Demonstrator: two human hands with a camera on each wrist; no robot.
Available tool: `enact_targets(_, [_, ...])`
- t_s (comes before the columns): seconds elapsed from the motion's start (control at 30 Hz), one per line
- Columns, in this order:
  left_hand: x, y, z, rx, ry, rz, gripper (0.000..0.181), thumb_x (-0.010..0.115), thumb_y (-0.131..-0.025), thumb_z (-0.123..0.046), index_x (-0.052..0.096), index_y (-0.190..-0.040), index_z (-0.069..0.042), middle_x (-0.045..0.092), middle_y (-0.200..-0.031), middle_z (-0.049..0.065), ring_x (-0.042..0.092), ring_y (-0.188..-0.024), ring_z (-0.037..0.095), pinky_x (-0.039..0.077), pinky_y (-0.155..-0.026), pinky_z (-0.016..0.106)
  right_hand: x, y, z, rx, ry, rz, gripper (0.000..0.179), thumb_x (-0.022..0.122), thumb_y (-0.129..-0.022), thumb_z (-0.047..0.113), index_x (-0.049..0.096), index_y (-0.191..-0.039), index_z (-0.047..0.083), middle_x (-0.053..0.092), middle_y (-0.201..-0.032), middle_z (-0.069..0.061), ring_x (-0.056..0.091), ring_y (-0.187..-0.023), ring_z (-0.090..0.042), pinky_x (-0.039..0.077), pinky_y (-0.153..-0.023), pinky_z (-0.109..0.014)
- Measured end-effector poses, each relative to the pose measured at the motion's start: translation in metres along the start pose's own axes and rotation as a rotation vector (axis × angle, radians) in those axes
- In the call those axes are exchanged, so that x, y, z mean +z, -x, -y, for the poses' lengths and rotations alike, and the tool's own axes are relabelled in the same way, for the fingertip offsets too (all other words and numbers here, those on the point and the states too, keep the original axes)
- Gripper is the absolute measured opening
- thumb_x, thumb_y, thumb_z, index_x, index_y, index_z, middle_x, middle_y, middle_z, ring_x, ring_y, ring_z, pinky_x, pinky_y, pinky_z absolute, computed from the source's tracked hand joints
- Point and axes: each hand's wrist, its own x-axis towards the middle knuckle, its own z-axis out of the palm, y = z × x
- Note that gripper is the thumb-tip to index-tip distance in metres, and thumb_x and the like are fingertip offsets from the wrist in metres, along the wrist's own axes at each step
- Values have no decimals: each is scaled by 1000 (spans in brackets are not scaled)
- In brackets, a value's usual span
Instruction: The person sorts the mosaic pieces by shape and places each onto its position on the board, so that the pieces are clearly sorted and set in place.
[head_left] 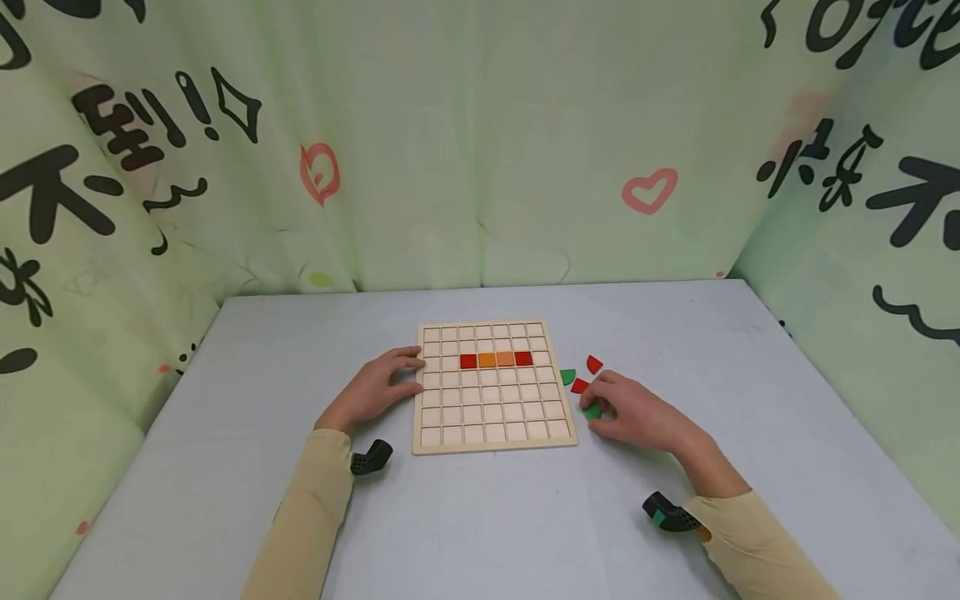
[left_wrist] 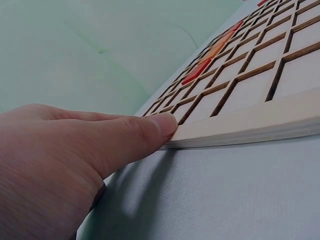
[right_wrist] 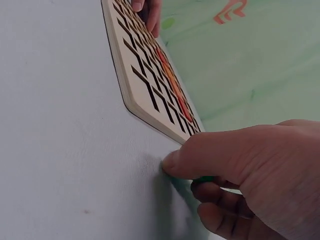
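Observation:
A wooden grid board lies flat on the table, with a row of two orange squares between two red squares in its cells. My left hand rests its fingertips and thumb against the board's left edge. In the left wrist view the thumb touches the rim. Off the board's right side, my right hand pinches a green piece between thumb and fingers, low over the table. The right wrist view shows just a sliver of this green piece behind the thumb.
Beside the board's right edge lie another green piece with a rounded side and two red pieces, the nearer one close to my right fingertips. A printed green curtain surrounds the white table at back and sides.

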Motion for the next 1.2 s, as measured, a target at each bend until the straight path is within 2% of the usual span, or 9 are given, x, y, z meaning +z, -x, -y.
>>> enact_targets(0.13, [0, 0, 0, -6, -9, 1, 44, 70, -92, -23, 61, -131, -5, 42, -151, 8, 35, -141, 31, 31, -115, 47, -1, 0, -3, -43, -11, -31, 23, 62, -80, -6, 69, -95, 10, 56, -97, 0, 50, -80, -13, 48, -67, -24])
enact_targets(0.23, [0, 0, -1, -6, -13, 2, 45, 70, -92, -24, 61, -132, -5, 41, -151, 8, 35, -141, 31, 31, -115, 47, -1, 1, -4, -45, -21, -35, 24, 62, -82, -7, 69, -99, 8, 57, -98, -1, 51, -79, -13, 49, -68, -24])
enact_targets(0.47, [0, -1, -1, -3, -5, 5, 45, 70, -92, -24, 60, -132, -5, 41, -151, 8, 35, -141, 31, 31, -115, 47, -5, 2, -5, 14, -26, 2, 26, 67, -84, 2, 68, -109, 8, 57, -105, -3, 53, -86, -15, 52, -74, -30])
enact_targets(0.6, [0, -1, 0, -5, -3, 6, 45, 70, -92, -24, 61, -132, -5, 41, -151, 8, 35, -141, 31, 31, -115, 46, -12, 3, -9, 41, -10, 34, 28, 65, -83, -2, 68, -109, 7, 58, -107, -3, 54, -91, -18, 54, -78, -34])
enact_targets(0.77, [0, -1, 0, -1, -4, 2, 45, 70, -92, -24, 61, -132, -5, 41, -151, 8, 35, -141, 31, 31, -115, 47, -16, 6, -14, 46, -39, 52, 26, 62, -85, -5, 68, -109, 4, 59, -102, -3, 53, -85, -16, 53, -73, -29])
enact_targets(0.97, [0, -1, 1, 1, -10, -3, 44, 70, -92, -24, 61, -131, -5, 42, -151, 8, 36, -140, 31, 32, -115, 46, -11, 7, -18, 23, -75, 13, 23, 72, -86, 6, 68, -109, 6, 57, -100, -1, 52, -81, -14, 51, -68, -23])
enact_targets(1.2, [0, 0, 1, 0, -13, -3, 44, 70, -92, -24, 61, -131, -5, 42, -151, 8, 35, -140, 31, 32, -115, 47, -5, 4, -22, -16, -87, 4, 19, 74, -87, 8, 68, -105, 11, 58, -99, 3, 52, -82, -12, 50, -69, -22])
